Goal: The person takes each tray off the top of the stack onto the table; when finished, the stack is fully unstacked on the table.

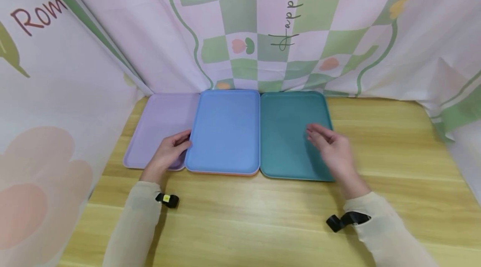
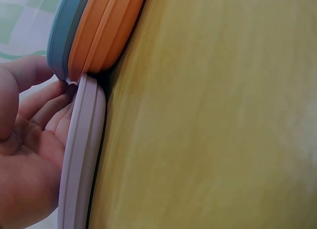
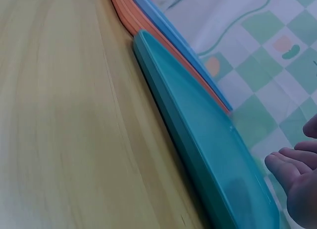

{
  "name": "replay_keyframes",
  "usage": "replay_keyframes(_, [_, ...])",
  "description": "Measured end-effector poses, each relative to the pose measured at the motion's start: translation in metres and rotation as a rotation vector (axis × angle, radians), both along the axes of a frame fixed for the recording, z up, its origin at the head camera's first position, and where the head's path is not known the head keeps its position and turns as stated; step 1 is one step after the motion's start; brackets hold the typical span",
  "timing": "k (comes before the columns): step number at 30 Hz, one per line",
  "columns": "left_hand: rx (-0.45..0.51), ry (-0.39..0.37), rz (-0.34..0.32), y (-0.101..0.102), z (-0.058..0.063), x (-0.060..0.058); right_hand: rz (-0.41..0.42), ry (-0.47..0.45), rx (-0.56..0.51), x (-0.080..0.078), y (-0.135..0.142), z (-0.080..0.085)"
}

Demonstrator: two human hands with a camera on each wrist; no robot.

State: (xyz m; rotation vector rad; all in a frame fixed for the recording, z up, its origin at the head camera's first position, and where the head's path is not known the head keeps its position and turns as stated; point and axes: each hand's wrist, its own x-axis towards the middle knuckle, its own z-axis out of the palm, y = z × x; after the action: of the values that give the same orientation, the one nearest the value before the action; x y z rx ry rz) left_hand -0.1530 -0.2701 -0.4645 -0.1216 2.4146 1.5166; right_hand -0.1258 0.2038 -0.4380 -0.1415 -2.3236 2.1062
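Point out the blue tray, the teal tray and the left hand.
Blue tray (image 1: 225,131), head view: middle of its flat face.
Teal tray (image 1: 286,134), head view: bare flat face.
Left hand (image 1: 167,153), head view: near the thumb's base.

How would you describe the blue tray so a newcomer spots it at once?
Start at the wooden table, where trays line up along the checkered curtain. The blue tray lies between the lilac tray and the green tray, with the left hand at its edge. Unlike those neighbours, it has orange rims showing directly beneath it.
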Motion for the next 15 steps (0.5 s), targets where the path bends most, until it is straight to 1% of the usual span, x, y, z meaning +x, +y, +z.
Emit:
replay_keyframes(8, [0.008,0.003,0.004,-0.001,-0.001,0.001,0.052,-0.021,-0.030,-0.007,-0.034,-0.002])
replay_keyframes(15, [-0.012,0.019,0.003,0.000,0.000,0.000,0.114,-0.026,0.074,-0.014,-0.060,-0.011])
